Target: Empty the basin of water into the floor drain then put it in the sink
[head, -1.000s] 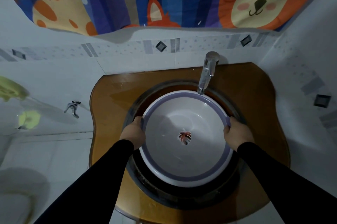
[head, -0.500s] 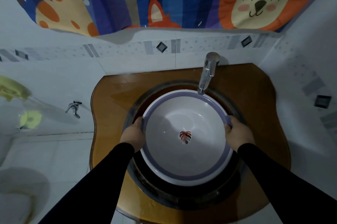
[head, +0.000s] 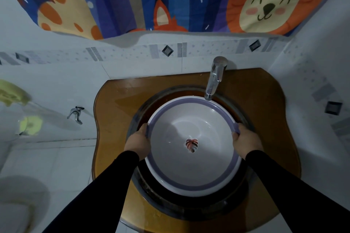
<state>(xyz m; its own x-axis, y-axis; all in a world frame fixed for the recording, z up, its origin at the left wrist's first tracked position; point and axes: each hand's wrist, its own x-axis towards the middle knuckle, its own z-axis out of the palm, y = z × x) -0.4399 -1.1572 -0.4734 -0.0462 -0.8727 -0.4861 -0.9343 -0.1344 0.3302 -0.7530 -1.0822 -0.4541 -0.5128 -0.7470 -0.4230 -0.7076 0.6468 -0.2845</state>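
White, purple-rimmed basin sits in the sink, left hand and right hand gripping its rim; letting go seems all that remains.

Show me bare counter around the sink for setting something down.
Widest bare counter lies back-left, between the sink rim and wall. A narrower strip runs right of the sink. Crowded: the basin fills the sink, left hand and right hand grip its rim, and the faucet overhangs it.

White basin with purple rim, amber sink, black sleeves.
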